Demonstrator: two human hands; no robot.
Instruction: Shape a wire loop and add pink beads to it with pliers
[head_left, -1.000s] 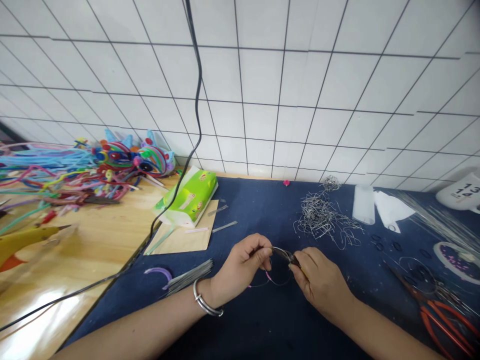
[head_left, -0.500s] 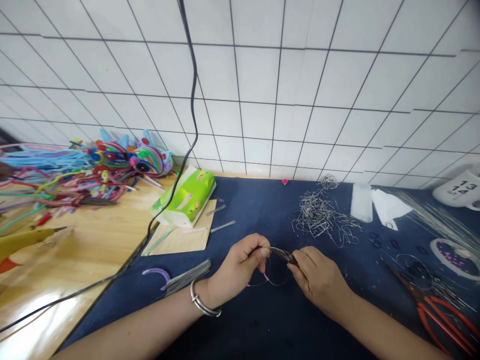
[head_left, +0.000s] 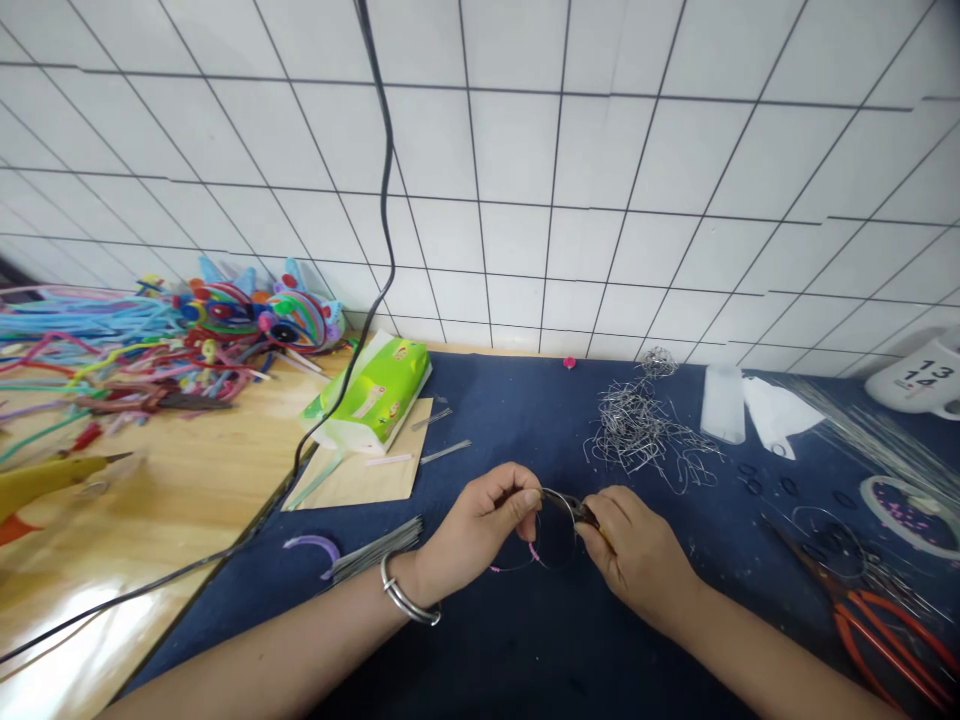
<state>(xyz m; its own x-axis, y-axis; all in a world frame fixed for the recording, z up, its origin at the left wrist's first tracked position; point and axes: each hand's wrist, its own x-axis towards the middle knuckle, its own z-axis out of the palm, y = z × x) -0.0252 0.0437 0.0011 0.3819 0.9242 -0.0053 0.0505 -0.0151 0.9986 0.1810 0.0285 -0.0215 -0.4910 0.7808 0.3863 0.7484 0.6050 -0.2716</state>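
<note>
My left hand (head_left: pixel 484 530), with a silver bangle on its wrist, pinches a thin wire (head_left: pixel 517 568) between thumb and fingertips. The wire bends into loops below the fingers and carries small pink beads (head_left: pixel 534 552). My right hand (head_left: pixel 637 550) is closed around a pair of pliers (head_left: pixel 576 508), a bit of orange handle showing under the thumb. The jaws of the pliers point left and meet the wire close to my left fingertips. Whether the jaws are fully closed on it is too small to tell.
A tangle of wire scraps (head_left: pixel 637 425) lies behind my right hand. Red-handled scissors (head_left: pixel 862 610) and a dish of pink beads (head_left: pixel 904 512) are at right, near a mug (head_left: pixel 919 380). A green tissue pack (head_left: pixel 375 390), wire bundle (head_left: pixel 379 552) and black cable (head_left: pixel 386 200) are leftward.
The pliers have turned slightly in my right hand, so more of the orange handle shows. The beaded wire has shifted a little. At the far left edge, a dark blurred shape is gone.
</note>
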